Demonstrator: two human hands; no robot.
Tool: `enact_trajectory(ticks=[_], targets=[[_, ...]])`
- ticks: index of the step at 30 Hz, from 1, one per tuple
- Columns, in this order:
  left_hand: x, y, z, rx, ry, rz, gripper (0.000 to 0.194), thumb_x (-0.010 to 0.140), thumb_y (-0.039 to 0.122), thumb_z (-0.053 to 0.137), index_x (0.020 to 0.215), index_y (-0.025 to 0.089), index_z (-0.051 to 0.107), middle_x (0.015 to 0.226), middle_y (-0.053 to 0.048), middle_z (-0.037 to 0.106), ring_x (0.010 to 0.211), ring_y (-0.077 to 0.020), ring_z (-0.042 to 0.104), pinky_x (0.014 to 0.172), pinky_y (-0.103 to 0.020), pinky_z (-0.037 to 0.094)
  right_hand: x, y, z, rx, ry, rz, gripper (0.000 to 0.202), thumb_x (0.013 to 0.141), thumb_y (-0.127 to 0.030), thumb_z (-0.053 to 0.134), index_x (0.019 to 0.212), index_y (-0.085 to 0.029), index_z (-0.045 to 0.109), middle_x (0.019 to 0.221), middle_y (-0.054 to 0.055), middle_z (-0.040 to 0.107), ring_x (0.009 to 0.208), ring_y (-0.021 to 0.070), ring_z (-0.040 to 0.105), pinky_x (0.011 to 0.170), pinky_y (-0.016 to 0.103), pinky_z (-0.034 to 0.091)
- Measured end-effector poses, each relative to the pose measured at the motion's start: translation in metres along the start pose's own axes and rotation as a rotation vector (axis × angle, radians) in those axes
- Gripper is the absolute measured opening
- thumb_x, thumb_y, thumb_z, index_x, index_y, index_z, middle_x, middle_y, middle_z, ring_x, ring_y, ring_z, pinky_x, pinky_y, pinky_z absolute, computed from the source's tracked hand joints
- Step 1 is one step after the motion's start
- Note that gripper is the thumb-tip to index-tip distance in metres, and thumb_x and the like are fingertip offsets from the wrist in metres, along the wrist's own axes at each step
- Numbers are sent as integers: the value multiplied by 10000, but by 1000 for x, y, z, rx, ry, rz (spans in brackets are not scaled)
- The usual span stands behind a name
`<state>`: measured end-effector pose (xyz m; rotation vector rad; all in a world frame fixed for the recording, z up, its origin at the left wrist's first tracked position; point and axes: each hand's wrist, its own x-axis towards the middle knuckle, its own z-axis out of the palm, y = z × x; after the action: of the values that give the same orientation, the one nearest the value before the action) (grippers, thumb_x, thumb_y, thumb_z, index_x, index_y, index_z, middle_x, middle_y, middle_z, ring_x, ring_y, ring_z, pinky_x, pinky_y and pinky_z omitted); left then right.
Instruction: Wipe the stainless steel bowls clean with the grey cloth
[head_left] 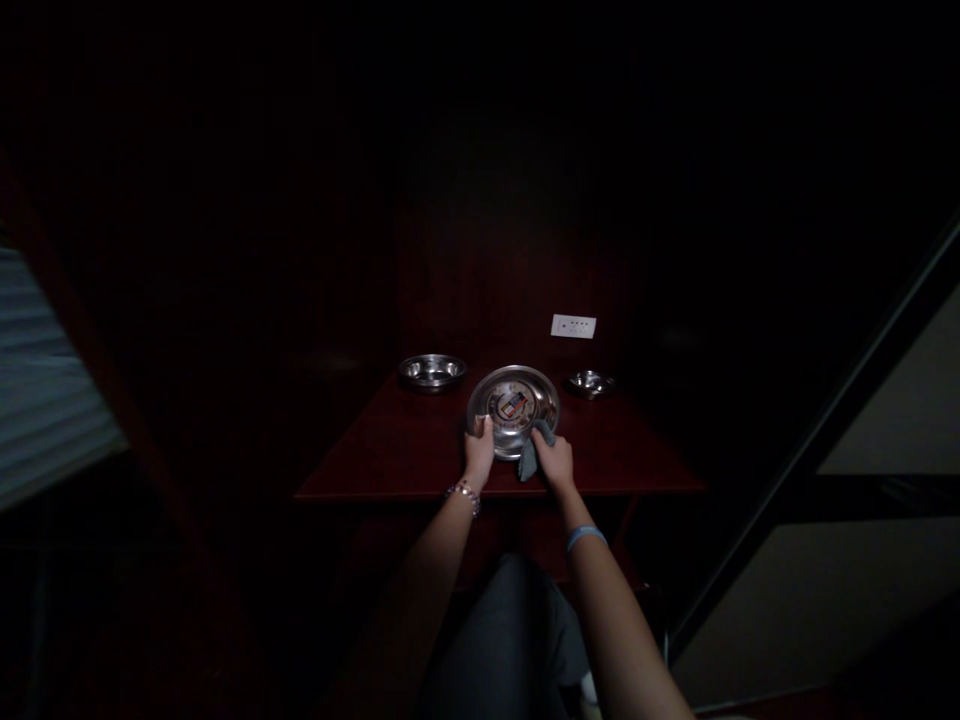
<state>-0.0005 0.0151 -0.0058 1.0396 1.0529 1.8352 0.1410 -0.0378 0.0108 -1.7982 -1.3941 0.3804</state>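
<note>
A round shiny metal plate (pixel 541 392) with a label at its middle is tilted up over the table, its face toward me. My left hand (pixel 480 452) grips its lower left rim, the thumb on the near face. At the lower right of the plate, my right hand (pixel 555 460) is closed on a grey-green cloth (pixel 528 462), which hangs down and touches the plate's rim. Fingers behind the plate are hidden.
On the dark red table (pixel 375 465) stand metal dishes (pixel 433 372) at the back left and a smaller metal bowl (pixel 589 384) at the back right. A white socket panel (pixel 574 326) is on the wall behind. The surroundings are very dark.
</note>
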Motion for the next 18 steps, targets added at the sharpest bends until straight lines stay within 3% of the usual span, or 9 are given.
enact_trajectory(ticks=[11,18], targets=[[-7,7,0,-95,-42,-75,220,684,201,715,883,110,713,942,-122,748,876,-200,695,888,-352,521,-1,-2,-1,22,4,0,440,917,-486,459,944,-160,753,907,118,759,872,204,716,688,206,476],[-5,3,0,-79,-30,-80,243,711,203,691,931,101,703,946,-124,747,893,-214,697,882,-369,524,-1,1,0,35,12,-5,461,914,-507,456,918,-153,752,866,118,757,866,207,716,683,207,474]])
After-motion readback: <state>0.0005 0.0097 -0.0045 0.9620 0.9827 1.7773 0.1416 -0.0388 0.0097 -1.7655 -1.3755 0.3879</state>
